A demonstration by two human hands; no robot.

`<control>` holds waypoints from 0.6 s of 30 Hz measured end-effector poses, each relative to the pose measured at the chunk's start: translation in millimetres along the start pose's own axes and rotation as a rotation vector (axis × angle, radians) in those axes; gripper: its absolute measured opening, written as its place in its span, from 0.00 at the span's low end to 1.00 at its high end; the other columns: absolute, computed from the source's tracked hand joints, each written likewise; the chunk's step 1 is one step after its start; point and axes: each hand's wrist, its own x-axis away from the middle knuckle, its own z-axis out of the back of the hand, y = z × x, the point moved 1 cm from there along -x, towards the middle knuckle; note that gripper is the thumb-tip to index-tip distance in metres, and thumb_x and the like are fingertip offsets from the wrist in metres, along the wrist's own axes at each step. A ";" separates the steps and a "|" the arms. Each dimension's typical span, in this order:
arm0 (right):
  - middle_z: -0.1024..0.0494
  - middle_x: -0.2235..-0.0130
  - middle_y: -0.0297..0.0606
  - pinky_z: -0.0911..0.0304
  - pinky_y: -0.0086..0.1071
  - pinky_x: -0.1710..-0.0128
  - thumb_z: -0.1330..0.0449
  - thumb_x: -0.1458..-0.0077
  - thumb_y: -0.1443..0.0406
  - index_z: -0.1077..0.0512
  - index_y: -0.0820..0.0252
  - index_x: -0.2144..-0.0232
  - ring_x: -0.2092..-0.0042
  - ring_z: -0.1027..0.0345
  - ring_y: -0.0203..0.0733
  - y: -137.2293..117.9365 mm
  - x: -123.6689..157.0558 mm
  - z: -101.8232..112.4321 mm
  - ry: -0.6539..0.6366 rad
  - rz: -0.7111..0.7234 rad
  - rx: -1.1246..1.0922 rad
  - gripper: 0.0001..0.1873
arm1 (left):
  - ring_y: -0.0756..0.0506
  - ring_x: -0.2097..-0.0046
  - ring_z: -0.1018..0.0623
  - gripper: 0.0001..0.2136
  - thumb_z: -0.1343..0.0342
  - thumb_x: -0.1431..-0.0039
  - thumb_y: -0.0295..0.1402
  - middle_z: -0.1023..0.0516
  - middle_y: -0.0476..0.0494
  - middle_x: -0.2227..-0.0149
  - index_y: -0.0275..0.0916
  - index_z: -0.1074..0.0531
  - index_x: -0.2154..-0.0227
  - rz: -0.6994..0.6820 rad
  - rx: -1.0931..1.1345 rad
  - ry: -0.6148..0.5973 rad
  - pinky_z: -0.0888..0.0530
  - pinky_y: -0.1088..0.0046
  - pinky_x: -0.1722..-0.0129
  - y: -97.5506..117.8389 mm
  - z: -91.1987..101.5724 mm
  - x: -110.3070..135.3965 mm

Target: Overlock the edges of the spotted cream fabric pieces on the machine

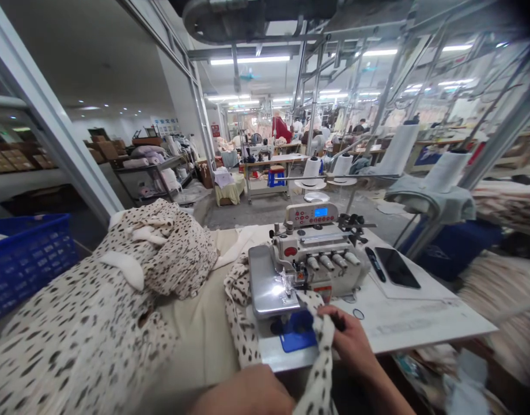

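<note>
1. Spotted fabric strip [322, 357]: on the near side of the sewing machine [317, 248]; far end by the needle area, near end hanging past the near edge of the white table [420, 323].
2. Long axis: roughly near to far, slightly bent at the grip.
3. Right hand [351, 337]: pinches the strip, which lies just to its left; needle area is far and left of it.
4. Left hand [243, 393]: left of the strip, blurred, fingers hidden; grip cannot be told. Right hand is nearer the needle area.
5. Writing: blue Chinese characters [165, 121], far left wall, apparently "安文化" in part. Red badge [290, 252] on the machine: illegible.
</note>
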 end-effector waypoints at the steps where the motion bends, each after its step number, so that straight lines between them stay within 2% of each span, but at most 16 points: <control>1: 0.23 0.73 0.34 0.36 0.31 0.69 0.33 0.53 0.60 0.25 0.61 0.71 0.71 0.32 0.40 4.6 -3.7 5.6 0.058 -0.042 -0.061 0.10 | 0.50 0.75 0.28 0.10 0.42 0.41 0.42 0.27 0.52 0.77 0.43 0.25 0.72 0.022 0.031 -0.005 0.33 0.77 0.73 1.6 4.2 3.9; 3: 0.26 0.76 0.32 0.38 0.29 0.75 0.30 0.56 0.57 0.26 0.61 0.71 0.75 0.35 0.38 11.0 -10.5 9.8 0.095 -0.109 -0.122 0.14 | 0.50 0.74 0.28 0.10 0.41 0.43 0.44 0.26 0.53 0.77 0.44 0.24 0.70 0.097 0.101 -0.016 0.34 0.78 0.75 4.8 13.5 13.2; 5: 0.26 0.77 0.31 0.39 0.29 0.77 0.30 0.56 0.56 0.26 0.61 0.72 0.76 0.36 0.37 13.0 -13.7 7.8 0.064 -0.126 -0.102 0.16 | 0.49 0.74 0.27 0.10 0.41 0.44 0.45 0.26 0.53 0.77 0.44 0.24 0.71 0.167 0.158 -0.034 0.34 0.78 0.75 8.0 20.5 23.5; 8: 0.22 0.73 0.36 0.33 0.32 0.71 0.31 0.54 0.56 0.24 0.61 0.72 0.72 0.30 0.41 9.7 -8.4 3.5 0.032 -0.038 -0.007 0.14 | 0.49 0.73 0.27 0.10 0.41 0.45 0.45 0.25 0.54 0.76 0.45 0.24 0.71 0.186 0.182 -0.094 0.32 0.77 0.72 12.4 24.5 44.1; 10: 0.20 0.70 0.38 0.30 0.33 0.66 0.33 0.52 0.58 0.23 0.61 0.71 0.68 0.26 0.43 5.8 0.2 4.8 0.057 0.034 0.068 0.11 | 0.48 0.70 0.26 0.10 0.40 0.45 0.45 0.23 0.54 0.72 0.46 0.23 0.69 0.225 0.175 -0.096 0.32 0.77 0.70 15.4 26.8 61.5; 15: 0.17 0.68 0.37 0.29 0.34 0.60 0.37 0.49 0.59 0.21 0.59 0.68 0.65 0.24 0.45 -4.0 22.0 27.4 0.192 0.077 0.321 0.10 | 0.43 0.59 0.23 0.11 0.38 0.48 0.42 0.20 0.51 0.61 0.47 0.24 0.62 0.530 0.050 0.115 0.33 0.75 0.62 23.3 45.9 100.9; 18: 0.17 0.68 0.38 0.30 0.36 0.59 0.39 0.52 0.59 0.21 0.60 0.66 0.63 0.24 0.48 -12.2 30.1 48.3 0.403 0.038 0.470 0.14 | 0.44 0.61 0.23 0.07 0.43 0.43 0.40 0.20 0.49 0.64 0.45 0.23 0.66 0.712 -0.020 0.105 0.34 0.74 0.64 22.0 50.8 122.2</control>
